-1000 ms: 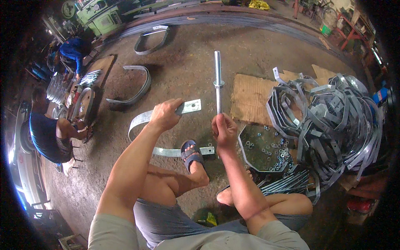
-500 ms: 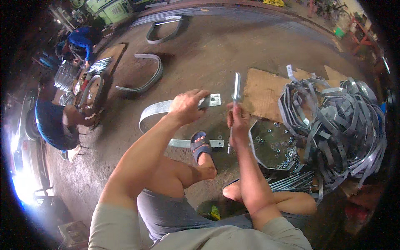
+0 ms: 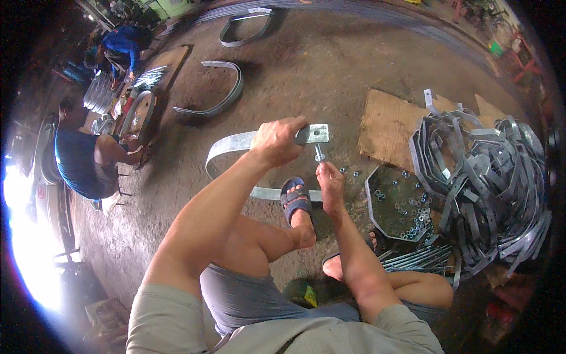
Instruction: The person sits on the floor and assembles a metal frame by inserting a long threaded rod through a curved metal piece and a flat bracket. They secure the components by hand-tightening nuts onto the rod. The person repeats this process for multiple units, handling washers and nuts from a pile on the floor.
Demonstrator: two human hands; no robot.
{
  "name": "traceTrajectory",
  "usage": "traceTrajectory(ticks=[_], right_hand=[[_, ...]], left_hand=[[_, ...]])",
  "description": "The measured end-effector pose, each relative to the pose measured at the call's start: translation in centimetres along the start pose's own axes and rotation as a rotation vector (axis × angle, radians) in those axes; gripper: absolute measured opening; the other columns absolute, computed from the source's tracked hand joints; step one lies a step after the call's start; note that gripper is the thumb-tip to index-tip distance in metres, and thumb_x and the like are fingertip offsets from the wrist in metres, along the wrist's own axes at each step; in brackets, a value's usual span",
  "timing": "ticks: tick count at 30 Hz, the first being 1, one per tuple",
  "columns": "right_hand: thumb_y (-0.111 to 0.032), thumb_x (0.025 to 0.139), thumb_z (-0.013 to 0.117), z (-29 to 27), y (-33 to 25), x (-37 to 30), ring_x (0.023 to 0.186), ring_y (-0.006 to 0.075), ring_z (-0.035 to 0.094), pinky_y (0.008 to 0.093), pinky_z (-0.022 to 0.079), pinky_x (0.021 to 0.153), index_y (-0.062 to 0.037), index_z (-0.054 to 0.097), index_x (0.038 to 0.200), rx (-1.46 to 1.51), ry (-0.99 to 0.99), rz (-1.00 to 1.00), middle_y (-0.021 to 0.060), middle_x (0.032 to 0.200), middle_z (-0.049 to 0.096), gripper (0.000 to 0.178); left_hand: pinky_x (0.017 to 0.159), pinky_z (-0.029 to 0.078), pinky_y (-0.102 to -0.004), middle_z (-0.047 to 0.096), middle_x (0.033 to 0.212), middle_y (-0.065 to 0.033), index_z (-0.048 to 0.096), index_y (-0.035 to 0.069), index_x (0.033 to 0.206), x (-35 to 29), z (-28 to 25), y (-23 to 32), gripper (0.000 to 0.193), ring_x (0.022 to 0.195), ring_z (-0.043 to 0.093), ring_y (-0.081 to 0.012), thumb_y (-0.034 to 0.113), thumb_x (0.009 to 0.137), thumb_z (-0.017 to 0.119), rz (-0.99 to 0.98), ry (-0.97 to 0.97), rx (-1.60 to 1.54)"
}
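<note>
My left grip (image 3: 280,141) is clamped on the metal strap (image 3: 233,143) near its upper end; my right grip (image 3: 330,177) pinches the bolt (image 3: 319,151), tip near the hole (image 3: 317,133). Step, I judge: lining these up. Next move calls for squaring tip to hole.

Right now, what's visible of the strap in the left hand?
The strap is a flat silvery band, apparently metal, bent into a U opening rightward. The left hand grips its upper end near a hole; a rod stands just below that end, contact unclear. A sandal hides part of its lower length.
</note>
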State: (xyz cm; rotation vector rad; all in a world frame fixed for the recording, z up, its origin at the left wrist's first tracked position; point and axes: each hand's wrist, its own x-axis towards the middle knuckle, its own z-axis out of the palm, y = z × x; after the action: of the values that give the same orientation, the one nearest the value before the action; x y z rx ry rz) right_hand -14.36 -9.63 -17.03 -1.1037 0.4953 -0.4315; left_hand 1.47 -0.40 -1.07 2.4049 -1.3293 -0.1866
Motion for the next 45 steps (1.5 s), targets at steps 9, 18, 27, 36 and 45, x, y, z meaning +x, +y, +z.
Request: traceTrajectory(ticks=[9, 18, 27, 36, 45], right_hand=[[-0.026, 0.101, 0.056, -0.2, 0.8, 1.6, 0.066, 0.0052, 0.038, 0.0238, 0.031, 0.059, -0.0063, 0.052, 0.077, 0.019, -0.021, -0.17, -0.0048, 0.073, 0.045, 0.031], [-0.038, 0.099, 0.058, -0.7, 0.1, 3.1, 0.05, 0.0038, 0.034, 0.0221, 0.024, 0.045, -0.0056, 0.059, 0.078, 0.398, -0.496, 0.243, -0.0058, 0.062, 0.043, 0.039], [-0.025, 0.099, 0.061, -1.9, -2.1, 3.0, 0.059, 0.0035, 0.036, 0.0212, 0.025, 0.053, -0.004, 0.063, 0.08, 0.023, -0.196, -0.035, -0.0049, 0.069, 0.05, 0.029], [-0.033, 0.1, 0.057, -5.5, -4.7, 2.6, 0.051, 0.002, 0.032, 0.0218, 0.021, 0.047, -0.008, 0.059, 0.076, -0.174, -0.236, 0.07, -0.007, 0.06, 0.042, 0.035], [-0.046, 0.099, 0.058, -9.0, -8.5, 1.7, 0.051, 0.0009, 0.032, 0.0213, 0.019, 0.046, -0.0135, 0.06, 0.085, -0.284, -0.07, 0.039, -0.0104, 0.061, 0.038, 0.035]], left_hand=[[0.077, 0.053, -0.0485, 0.071, 0.097, -0.0135, 0.063, 0.015, 0.109, 0.1, 0.0, 0.2, 0.032, 0.092, 0.067, -0.0372, 0.018, 0.077, 0.068, -0.011, 0.016, 0.011], [0.075, 0.052, -0.0491, 0.07, 0.098, -0.0142, 0.061, 0.015, 0.112, -0.2, -1.6, 0.5, 0.035, 0.092, 0.067, -0.0383, 0.012, 0.077, 0.066, -0.09, -0.062, 0.031], [0.075, 0.052, -0.0498, 0.07, 0.094, -0.0141, 0.061, 0.015, 0.113, -0.6, -1.2, -0.3, 0.037, 0.089, 0.067, -0.0385, 0.015, 0.077, 0.067, -0.068, -0.043, 0.005], [0.077, 0.052, -0.0491, 0.071, 0.095, -0.0156, 0.06, 0.014, 0.113, -0.1, -0.7, 1.1, 0.038, 0.091, 0.068, -0.0371, 0.015, 0.075, 0.066, -0.039, -0.108, 0.021], [0.081, 0.054, -0.0474, 0.072, 0.098, -0.0147, 0.06, 0.016, 0.118, 0.0, -1.4, 1.5, 0.043, 0.094, 0.069, -0.0356, 0.019, 0.076, 0.067, -0.048, -0.202, 0.067]])
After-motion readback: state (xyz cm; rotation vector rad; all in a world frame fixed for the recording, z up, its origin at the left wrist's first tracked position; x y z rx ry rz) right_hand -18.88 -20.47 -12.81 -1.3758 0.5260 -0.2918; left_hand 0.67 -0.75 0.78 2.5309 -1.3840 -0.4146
